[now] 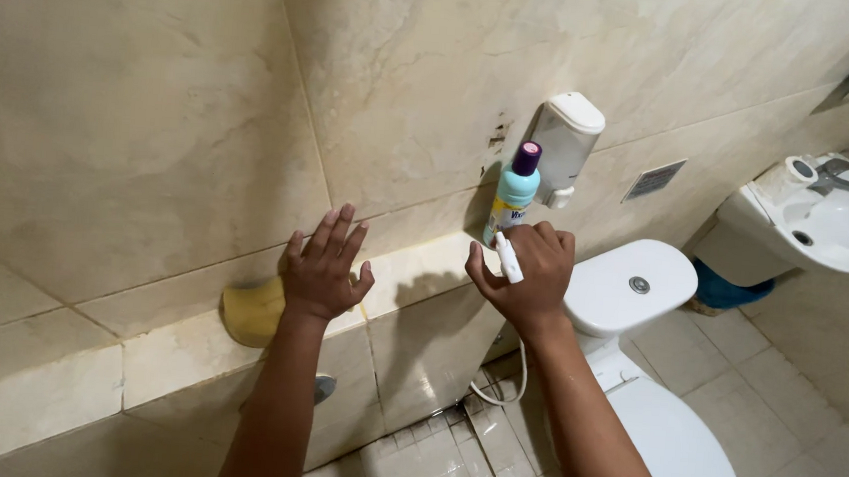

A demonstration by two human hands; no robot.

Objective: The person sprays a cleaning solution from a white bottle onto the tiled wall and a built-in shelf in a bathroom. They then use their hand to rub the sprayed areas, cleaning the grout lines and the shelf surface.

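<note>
Head view, tiled bathroom corner. My right hand (526,276), at centre frame, is closed around the white trigger nozzle of a bidet sprayer (508,257), whose white hose (514,379) loops down toward the floor tiles behind my forearm. My left hand (323,266), left of centre, is spread open with fingers apart, holding nothing, hovering over the tiled ledge (178,351) just beside a yellow sponge (248,311); whether the palm touches the ledge I cannot tell. On the same ledge, upper centre, a light-blue bottle with a purple cap (515,190) stands upright just behind my right hand, below a white wall dispenser (566,139). The toilet tank (631,283) and closed toilet lid (679,451) lie at lower right; a white washbasin (834,222) sits at far right.

Step in hand, as I judge it: rinsing or wetting the ledge, sprayer held ready. The next move calls for aiming the nozzle low at the ledge surface and keeping the stream away from the bottle, with the free hand close to the sponge.
</note>
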